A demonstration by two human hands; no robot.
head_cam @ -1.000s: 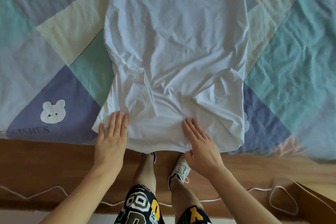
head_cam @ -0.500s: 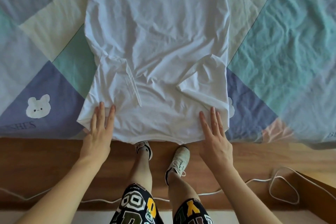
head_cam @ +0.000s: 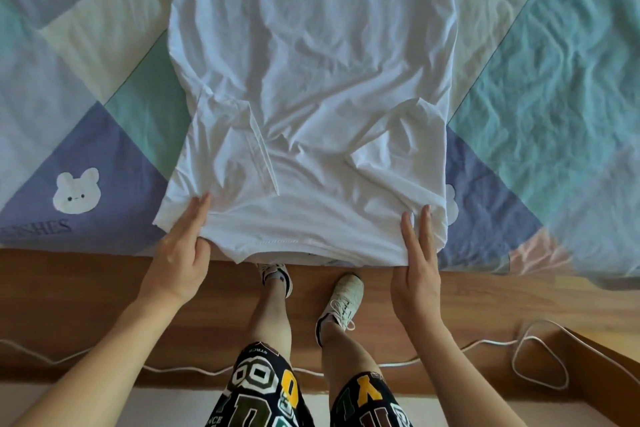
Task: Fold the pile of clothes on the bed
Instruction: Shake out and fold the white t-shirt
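Spread across a patchwork quilt on the bed: a white shirt, back up, both sleeves folded inward over the body, neck end nearest and hanging just past the quilt's near edge, far end cut off at the top of the frame. Beneath the quilt edge, a wooden bed frame, and behind the legs a white cable trailing along it, looped at the right.

Reaching forward from the lower corners, both forearms bare. Left hand at the shirt's near left corner: long fingers straight and together, lying on top of the cloth, thumb tucked under the edge, so the corner nipped between thumb and fingers. Right hand at the near right corner: two fingers visible, straight and slightly parted, flat on the cloth; thumb hidden beneath the hem, so pinching or merely pressing cannot be told.

Lower centre: patterned shorts, cut off by the bottom edge, and two white sneakers, the left one partly covered by the hanging shirt edge. On the quilt at left, a white bunny print above lettering, dim and partly unreadable; a second bunny at right mostly hidden under the shirt.
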